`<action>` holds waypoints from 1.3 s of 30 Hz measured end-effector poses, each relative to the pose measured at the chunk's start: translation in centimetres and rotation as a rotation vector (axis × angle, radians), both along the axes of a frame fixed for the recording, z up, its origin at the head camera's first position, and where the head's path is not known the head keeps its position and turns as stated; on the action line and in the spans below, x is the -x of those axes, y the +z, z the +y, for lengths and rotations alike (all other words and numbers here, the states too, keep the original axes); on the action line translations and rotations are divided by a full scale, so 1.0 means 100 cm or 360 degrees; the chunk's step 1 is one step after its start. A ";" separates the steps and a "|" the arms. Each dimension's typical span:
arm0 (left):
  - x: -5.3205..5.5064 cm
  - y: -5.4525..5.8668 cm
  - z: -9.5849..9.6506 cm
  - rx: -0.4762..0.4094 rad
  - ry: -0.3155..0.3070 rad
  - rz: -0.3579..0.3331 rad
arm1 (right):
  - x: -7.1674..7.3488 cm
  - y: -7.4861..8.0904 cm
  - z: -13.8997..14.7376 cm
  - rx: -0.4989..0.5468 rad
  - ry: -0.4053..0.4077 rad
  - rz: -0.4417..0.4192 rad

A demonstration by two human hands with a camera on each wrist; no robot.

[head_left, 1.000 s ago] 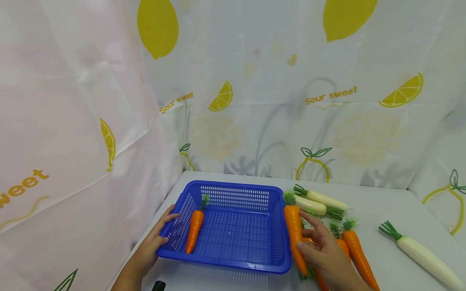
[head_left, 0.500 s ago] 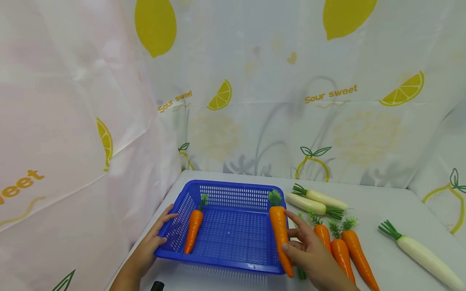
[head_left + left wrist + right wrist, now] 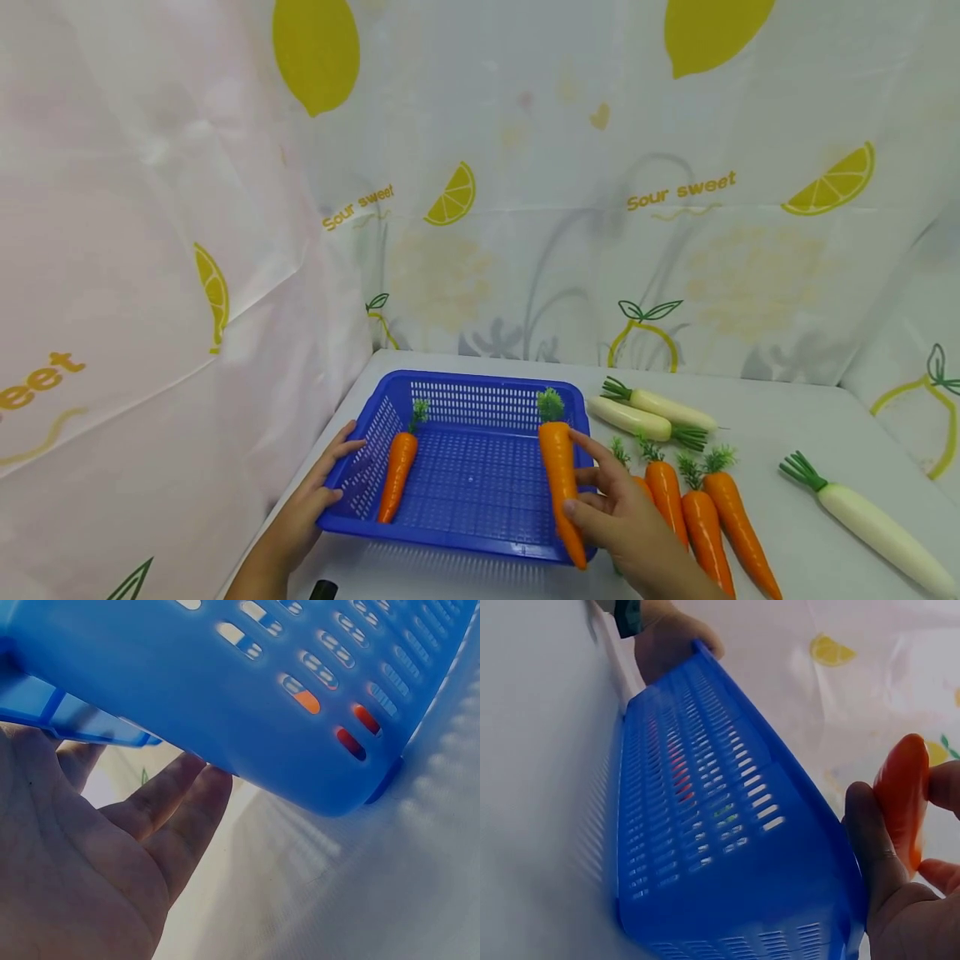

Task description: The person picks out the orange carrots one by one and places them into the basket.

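Observation:
A blue plastic basket (image 3: 480,492) with slotted walls stands on the table in the head view. My left hand (image 3: 303,504) holds its left rim, and in the left wrist view two fingers (image 3: 199,802) touch the outside of the wall. My right hand (image 3: 618,508) pinches an orange carrot (image 3: 558,471) with a green leafy top between thumb and fingers. This carrot is held over the basket's right side, its tip toward me. Another carrot (image 3: 398,475) lies inside along the left wall. In the right wrist view, the held carrot (image 3: 902,795) is above the rim.
Several carrots (image 3: 702,533) lie right of the basket, partly behind my right hand. Two white radishes (image 3: 667,408) lie behind them; another radish (image 3: 885,529) is at far right. A small black object (image 3: 324,590) shows at the front edge. Lemon-print curtains (image 3: 525,250) surround the table.
My right hand has carried the carrot left, from beside the basket's right rim to over its inside. My left hand stays on the left rim.

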State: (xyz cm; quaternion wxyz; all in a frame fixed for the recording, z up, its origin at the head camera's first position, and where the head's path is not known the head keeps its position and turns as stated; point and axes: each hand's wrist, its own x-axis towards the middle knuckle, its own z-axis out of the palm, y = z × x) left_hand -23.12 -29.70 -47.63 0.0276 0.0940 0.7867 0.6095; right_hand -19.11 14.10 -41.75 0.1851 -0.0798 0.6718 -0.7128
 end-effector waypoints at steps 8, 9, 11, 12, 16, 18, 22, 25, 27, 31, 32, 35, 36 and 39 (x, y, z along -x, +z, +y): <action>-0.001 0.000 0.000 0.0004 -0.0014 0.0023 | 0.000 0.000 -0.012 0.0024 -0.0039 0.0001; -0.001 0.000 0.000 0.0004 -0.0015 0.0022 | 0.000 0.000 -0.013 0.0032 -0.0040 -0.0002; -0.001 0.000 0.001 -0.0001 -0.0013 0.0012 | 0.001 0.000 -0.016 0.0029 -0.0041 -0.0010; -0.001 0.000 0.001 -0.0004 -0.0011 0.0005 | 0.001 0.000 -0.017 0.0023 -0.0044 -0.0011; 0.000 0.000 0.000 0.0004 0.0005 -0.0011 | 0.003 0.002 -0.020 -0.0005 -0.0047 0.0004; 0.000 0.000 0.000 0.0010 0.0007 -0.0014 | 0.003 0.002 -0.022 0.0001 -0.0043 0.0017; 0.001 -0.001 -0.001 0.0021 0.0019 -0.0028 | 0.004 0.003 -0.025 0.0023 -0.0028 0.0051; 0.001 -0.001 -0.002 0.0023 0.0027 -0.0035 | 0.004 0.003 -0.028 0.0027 -0.0032 0.0060; 0.000 0.000 -0.002 0.0026 0.0025 -0.0029 | 0.005 0.003 -0.030 0.0028 -0.0037 0.0061; -0.001 0.000 -0.002 0.0023 -0.0010 -0.0001 | 0.006 0.004 -0.034 0.0013 -0.0048 0.0068; -0.001 0.000 -0.002 0.0023 -0.0015 0.0005 | 0.006 0.004 -0.035 0.0006 -0.0051 0.0069; -0.001 0.001 -0.001 0.0026 -0.0014 0.0006 | 0.008 0.005 -0.037 0.0001 -0.0057 0.0067; -0.001 0.001 -0.001 0.0028 -0.0007 0.0000 | 0.008 0.005 -0.038 0.0003 -0.0058 0.0068; 0.000 0.002 0.000 0.0018 0.0003 -0.0020 | 0.009 0.006 -0.041 0.0024 -0.0066 0.0077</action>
